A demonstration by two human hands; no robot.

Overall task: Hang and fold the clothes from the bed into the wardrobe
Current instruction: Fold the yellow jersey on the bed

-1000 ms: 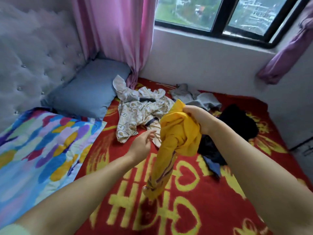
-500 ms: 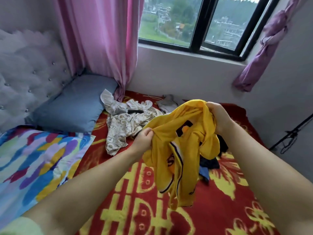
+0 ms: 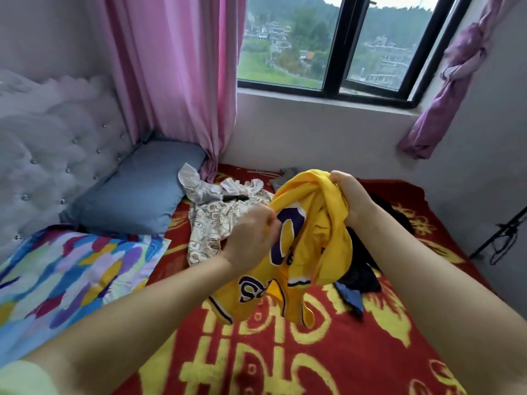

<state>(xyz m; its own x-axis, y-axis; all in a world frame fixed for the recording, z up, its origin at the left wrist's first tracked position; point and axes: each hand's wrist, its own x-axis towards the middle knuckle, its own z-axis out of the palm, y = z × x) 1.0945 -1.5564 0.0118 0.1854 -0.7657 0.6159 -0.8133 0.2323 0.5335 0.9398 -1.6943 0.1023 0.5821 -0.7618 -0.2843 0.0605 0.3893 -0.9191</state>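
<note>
Since half a second ago we have lifted the yellow jersey [image 3: 310, 240] a little higher and turned it, so the purple number and lettering now face us, and our view has tilted up to take in more of the window [image 3: 336, 44].

Our left hand [image 3: 251, 238] reaches forward from the lower left, forearm slanting up across the bed [image 3: 285, 352], and its curled fingers pinch the jersey's left edge beside the purple number; motion blur hides the exact grip. Our right hand [image 3: 346, 195] sits higher and farther out, wrist bent, fist closed round a bunched fold at the jersey's top. The hands are apart, each clamped on the cloth, which hangs crumpled between and below them, its hem clear of the red and yellow blanket.

Behind the left hand a cream patterned garment [image 3: 216, 223] lies spread on the bed, just beside the blue pillow [image 3: 137, 189]. Under the right forearm a dark pile of clothes [image 3: 362, 269] rests on the blanket. A multicoloured sheet [image 3: 68, 275] covers the bed's left side, below the tufted headboard [image 3: 42, 155], and a pink curtain [image 3: 176, 75] hangs by the window.
</note>
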